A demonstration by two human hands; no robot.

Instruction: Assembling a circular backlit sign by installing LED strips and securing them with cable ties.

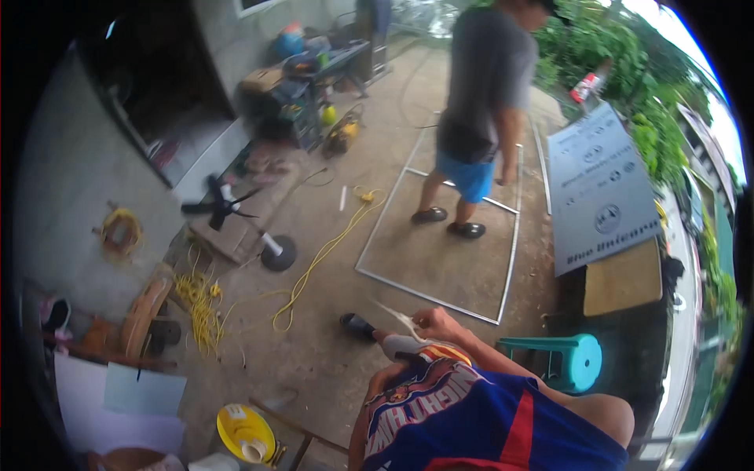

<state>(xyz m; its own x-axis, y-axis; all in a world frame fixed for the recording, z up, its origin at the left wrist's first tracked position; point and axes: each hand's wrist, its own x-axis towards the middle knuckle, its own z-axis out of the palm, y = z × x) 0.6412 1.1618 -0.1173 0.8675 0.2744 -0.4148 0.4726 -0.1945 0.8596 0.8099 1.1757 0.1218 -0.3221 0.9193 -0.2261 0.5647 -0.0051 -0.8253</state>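
Note:
My right hand (436, 322) is raised in front of my blue jersey, its fingers closed. From it a thin, pale, string-like strip (399, 316) sticks out to the left, blurred, so I cannot make out its kind. My left arm (363, 424) runs up beside the jersey, and the fingers of my left hand are hidden. Beyond my hands, a rectangular frame of thin silvery metal bars (428, 297) lies flat on the concrete floor. Another person (487, 94) in a grey shirt and blue shorts stands inside that frame, one arm hanging down.
At right are a turquoise stool (581, 363) and a leaning printed sheet (601, 188). A yellow cord (203, 314) trails across the floor at left, near a black fan (220, 206). A yellow hard hat (243, 432) lies lower left. Tools crowd a bench (338, 59) at the back.

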